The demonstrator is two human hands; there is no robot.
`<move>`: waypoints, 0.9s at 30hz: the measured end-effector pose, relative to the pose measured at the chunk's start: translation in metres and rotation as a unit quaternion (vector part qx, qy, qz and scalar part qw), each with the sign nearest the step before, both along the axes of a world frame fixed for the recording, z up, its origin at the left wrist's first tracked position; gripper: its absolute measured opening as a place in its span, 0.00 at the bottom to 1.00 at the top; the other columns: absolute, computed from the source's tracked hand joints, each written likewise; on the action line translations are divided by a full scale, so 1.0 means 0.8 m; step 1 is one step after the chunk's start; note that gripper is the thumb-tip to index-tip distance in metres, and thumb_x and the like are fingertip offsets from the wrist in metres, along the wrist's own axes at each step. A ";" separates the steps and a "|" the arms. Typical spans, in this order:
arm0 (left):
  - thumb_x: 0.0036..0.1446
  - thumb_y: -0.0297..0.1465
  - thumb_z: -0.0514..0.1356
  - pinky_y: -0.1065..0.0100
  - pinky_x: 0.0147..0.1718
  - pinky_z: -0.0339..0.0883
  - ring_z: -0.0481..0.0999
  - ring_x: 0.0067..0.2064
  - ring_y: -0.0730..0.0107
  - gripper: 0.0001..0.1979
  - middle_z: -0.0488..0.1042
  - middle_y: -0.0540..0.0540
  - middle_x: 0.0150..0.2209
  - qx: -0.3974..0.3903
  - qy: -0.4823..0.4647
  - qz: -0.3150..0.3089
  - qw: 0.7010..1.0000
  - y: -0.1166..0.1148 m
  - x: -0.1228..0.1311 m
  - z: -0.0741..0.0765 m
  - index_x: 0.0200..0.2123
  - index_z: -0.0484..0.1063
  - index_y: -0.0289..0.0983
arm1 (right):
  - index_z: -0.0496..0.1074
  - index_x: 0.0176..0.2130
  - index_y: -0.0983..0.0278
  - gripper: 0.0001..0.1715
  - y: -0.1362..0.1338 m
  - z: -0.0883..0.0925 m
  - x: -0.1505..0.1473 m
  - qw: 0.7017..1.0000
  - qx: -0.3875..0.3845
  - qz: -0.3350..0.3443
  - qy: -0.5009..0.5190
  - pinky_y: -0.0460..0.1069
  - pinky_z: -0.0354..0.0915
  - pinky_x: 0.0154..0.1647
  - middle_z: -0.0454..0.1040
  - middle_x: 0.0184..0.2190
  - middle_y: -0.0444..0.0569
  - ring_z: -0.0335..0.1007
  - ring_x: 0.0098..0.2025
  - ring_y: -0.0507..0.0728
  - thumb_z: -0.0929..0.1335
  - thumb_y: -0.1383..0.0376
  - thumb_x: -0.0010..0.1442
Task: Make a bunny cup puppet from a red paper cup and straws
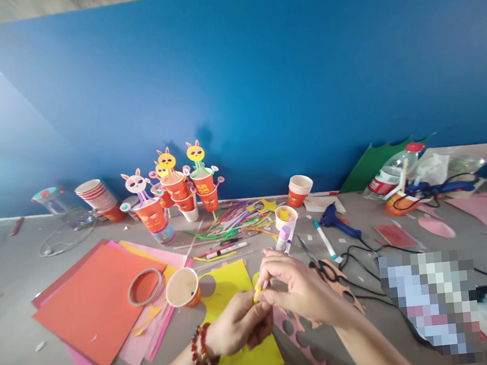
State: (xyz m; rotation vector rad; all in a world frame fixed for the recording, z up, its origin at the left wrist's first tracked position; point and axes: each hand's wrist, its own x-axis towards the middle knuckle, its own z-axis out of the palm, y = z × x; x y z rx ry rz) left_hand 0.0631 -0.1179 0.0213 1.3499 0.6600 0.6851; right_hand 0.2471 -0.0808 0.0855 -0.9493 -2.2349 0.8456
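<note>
My left hand [240, 323], with a red bead bracelet [203, 350] at its wrist, is closed on a small yellow piece [257, 294]. My right hand [290, 287] meets it there, its thumb and fingers pinched at the same piece. The piece is mostly covered by fingers, so its shape cannot be told. Beneath the hands lies a yellow sheet [230, 275] with round cut-outs. A paper cup [183, 288] stands left of the hands, and a purple-capped glue stick [282, 239] is just beyond them.
Rabbit-faced cups [149, 214] stand at the back left, beside colourful stems [238, 220]. Orange and pink sheets [95, 300] with a tape roll [131, 294] lie left. Scissors [322, 269], a blue glue gun [340, 222], black cables and a bottle [391, 174] are on the right.
</note>
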 end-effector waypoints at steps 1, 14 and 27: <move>0.66 0.54 0.49 0.77 0.14 0.50 0.58 0.14 0.82 0.31 0.61 0.53 0.15 -0.004 0.001 0.000 1.000 0.000 0.000 0.001 0.23 0.64 0.34 | 0.73 0.31 0.60 0.06 0.001 -0.002 0.000 1.000 -0.004 -0.004 0.005 0.58 0.64 0.58 0.76 0.30 0.43 0.73 0.41 0.58 0.74 0.66 0.58; 0.62 0.47 0.60 0.77 0.17 0.60 0.73 0.19 0.75 0.19 0.70 0.52 0.24 -0.019 -0.076 0.066 0.995 -0.004 0.006 0.004 0.39 0.63 0.35 | 0.76 0.29 0.61 0.06 0.010 -0.008 0.005 0.996 -0.056 -0.004 0.069 0.62 0.58 0.66 0.77 0.28 0.41 0.77 0.38 0.56 0.74 0.66 0.58; 0.65 0.44 0.59 0.78 0.18 0.57 0.76 0.19 0.74 0.18 0.73 0.51 0.20 -0.003 -0.064 0.154 0.986 -0.005 0.010 0.001 0.33 0.68 0.33 | 0.74 0.30 0.60 0.06 0.007 -0.017 0.004 0.995 -0.050 -0.024 0.080 0.56 0.63 0.59 0.77 0.30 0.42 0.74 0.38 0.57 0.74 0.67 0.57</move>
